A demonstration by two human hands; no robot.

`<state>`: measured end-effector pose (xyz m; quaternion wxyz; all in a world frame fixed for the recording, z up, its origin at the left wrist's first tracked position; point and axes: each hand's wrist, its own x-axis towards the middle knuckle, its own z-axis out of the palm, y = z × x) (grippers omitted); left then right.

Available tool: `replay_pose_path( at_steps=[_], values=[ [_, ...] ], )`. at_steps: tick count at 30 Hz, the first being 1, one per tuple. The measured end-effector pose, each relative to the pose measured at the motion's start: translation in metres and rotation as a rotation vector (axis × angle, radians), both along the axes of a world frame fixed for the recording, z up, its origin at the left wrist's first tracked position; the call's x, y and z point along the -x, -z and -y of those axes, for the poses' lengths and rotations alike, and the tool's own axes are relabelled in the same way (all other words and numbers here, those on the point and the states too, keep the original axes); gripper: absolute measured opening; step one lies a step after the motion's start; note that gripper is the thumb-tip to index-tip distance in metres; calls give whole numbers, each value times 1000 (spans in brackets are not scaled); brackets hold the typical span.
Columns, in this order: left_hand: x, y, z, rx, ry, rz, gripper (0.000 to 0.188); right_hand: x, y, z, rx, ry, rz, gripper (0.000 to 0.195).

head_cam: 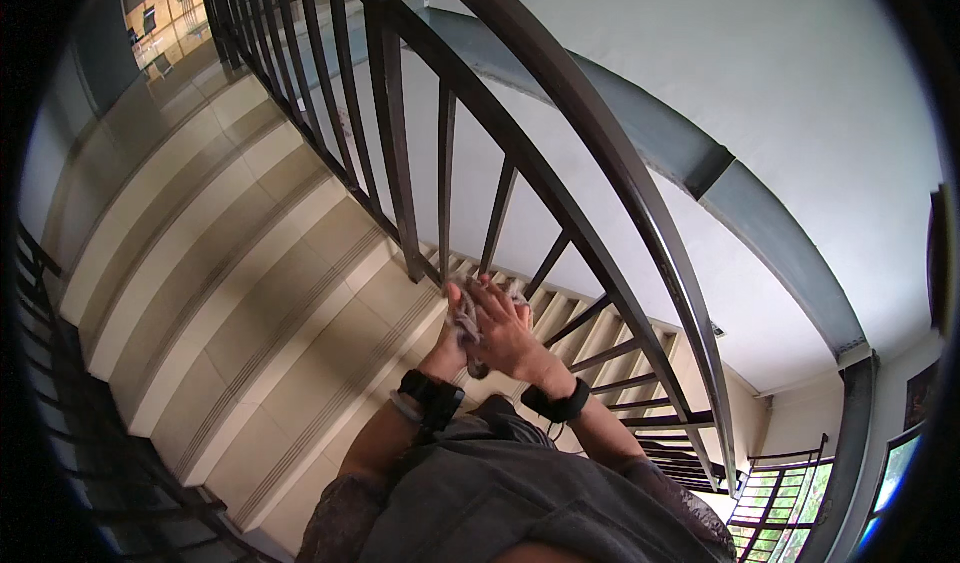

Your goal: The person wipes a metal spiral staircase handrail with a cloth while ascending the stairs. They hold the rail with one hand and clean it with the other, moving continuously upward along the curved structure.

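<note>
A crumpled greyish cloth (pixel 466 315) is bunched between my two hands in front of my body. My left hand (pixel 448 345) is on its left side, partly hidden behind the cloth. Pressed against it from the right is my right hand (pixel 501 329), with the fingers stretched over the folds. Both hands appear close to the lower bars of a dark metal stair railing (pixel 499 203); whether they touch it I cannot tell. Each wrist wears a black band.
Tiled stairs (pixel 300 315) with grooved edges run up to the left. A dark handrail (pixel 600 120) curves along the right, with a lower flight (pixel 566 315) visible through its bars. Another dark railing (pixel 150 480) borders the far left. A barred window (pixel 780 495) is at lower right.
</note>
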<state>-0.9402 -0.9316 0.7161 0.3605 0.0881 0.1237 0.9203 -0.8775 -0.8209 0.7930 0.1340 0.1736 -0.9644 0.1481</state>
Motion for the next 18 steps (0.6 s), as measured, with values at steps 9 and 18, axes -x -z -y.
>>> replay_pose_path(
  at_steps=[9,18],
  values=[
    [42,17,-8,-122,-230,-152,78,-26,-137,-75,21,397,-726,27],
    [158,-88,-114,497,-695,-505,74,2,-145,-158,174,693,-322,44]
  ],
)
